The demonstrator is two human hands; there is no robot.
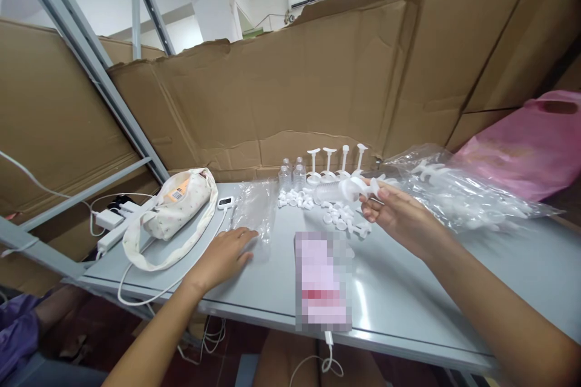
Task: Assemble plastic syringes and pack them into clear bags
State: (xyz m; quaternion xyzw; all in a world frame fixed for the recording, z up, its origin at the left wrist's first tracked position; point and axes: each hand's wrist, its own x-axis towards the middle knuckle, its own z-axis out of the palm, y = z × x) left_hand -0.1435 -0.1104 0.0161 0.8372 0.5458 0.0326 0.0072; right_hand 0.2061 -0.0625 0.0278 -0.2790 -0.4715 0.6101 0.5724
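Note:
My left hand (226, 255) lies flat on the grey table (408, 290), its fingertips on the edge of a small clear plastic bag (255, 205). My right hand (399, 213) is raised a little above the table and pinches a white plastic pump part (358, 187) joined to a clear bottle (329, 191). Beneath and beside it lie several small white caps (338, 216). Behind them stand small clear bottles (293, 175) and upright white pump heads (336, 160).
A floral pouch with a strap (175, 208) lies at the left, with a white power strip (113, 221) and cables. A large clear bag of white parts (458, 193) and a pink bag (526, 145) are at the right. A phone (323, 281) lies near the front edge. Cardboard walls surround the table.

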